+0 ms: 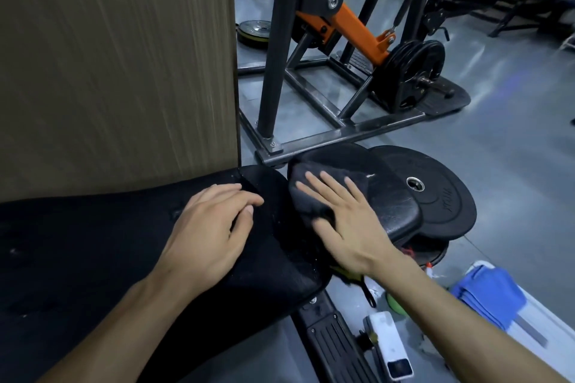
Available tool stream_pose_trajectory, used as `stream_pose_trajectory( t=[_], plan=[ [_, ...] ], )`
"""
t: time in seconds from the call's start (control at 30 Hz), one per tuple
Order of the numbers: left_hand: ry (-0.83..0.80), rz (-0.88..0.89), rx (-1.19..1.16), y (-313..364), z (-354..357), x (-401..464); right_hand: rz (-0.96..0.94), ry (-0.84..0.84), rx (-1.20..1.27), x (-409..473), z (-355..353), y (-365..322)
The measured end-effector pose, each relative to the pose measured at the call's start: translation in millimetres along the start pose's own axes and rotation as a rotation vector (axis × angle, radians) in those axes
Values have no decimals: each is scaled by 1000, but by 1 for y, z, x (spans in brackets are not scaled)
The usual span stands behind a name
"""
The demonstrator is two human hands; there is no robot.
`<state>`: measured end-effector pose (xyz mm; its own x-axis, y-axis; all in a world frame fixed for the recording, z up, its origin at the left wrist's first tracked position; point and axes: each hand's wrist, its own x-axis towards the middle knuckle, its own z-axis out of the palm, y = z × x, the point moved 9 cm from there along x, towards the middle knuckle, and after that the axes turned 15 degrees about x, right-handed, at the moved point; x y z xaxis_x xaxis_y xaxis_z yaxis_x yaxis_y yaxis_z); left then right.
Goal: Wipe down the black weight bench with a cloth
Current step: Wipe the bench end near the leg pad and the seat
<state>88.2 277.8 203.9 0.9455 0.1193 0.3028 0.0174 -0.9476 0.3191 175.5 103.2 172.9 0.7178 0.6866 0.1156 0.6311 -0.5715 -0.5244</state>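
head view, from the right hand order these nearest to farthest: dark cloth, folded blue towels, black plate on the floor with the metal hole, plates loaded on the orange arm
1. Dark cloth: directly under the right hand, on the bench's small pad.
2. Black floor plate with metal-ringed hole: just right of the hand.
3. Folded blue towels: lower right, on the floor.
4. Black plates loaded on the orange arm: far beyond, upper right.

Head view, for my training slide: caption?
Right hand presses dark cloth on bench pad; left hand rests alongside.

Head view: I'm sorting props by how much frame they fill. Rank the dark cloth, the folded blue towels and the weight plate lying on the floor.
1. Weight plate, partly hidden by the seat pad.
2-3. Dark cloth and folded blue towels look alike; the right hand covers part of the cloth, so I won't rank them.
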Motion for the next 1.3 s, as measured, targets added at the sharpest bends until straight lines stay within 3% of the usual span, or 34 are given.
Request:
stream_pose_trajectory(
  t=[0.17, 0.33, 0.53, 0.73, 0.93, 1.13, 1.3],
  plan=[
    [9, 6, -21, -1, 3, 0, 17, -14, 17, -27, -1, 0],
    [14, -12, -23, -6, 6, 4, 65, -20, -29, 64, 4, 8],
    [3, -11, -5, -5, 5, 6, 255, 28, -55, 148, -4, 39],
    [3, 20, 20, 5, -6, -1, 432, 252, 16, 103, -68, 97],
    [-5, 101, 48, 29, -23, -14, 671, 331, 167, 22, -88, 133],
    [-17, 138, 73, 35, -43, -37, 476, 487, 221, -49, -80, 104],
    [-35, 166, 114, 32, -51, -57, 86, 264, 64, -92, -27, 37]
  ],
)
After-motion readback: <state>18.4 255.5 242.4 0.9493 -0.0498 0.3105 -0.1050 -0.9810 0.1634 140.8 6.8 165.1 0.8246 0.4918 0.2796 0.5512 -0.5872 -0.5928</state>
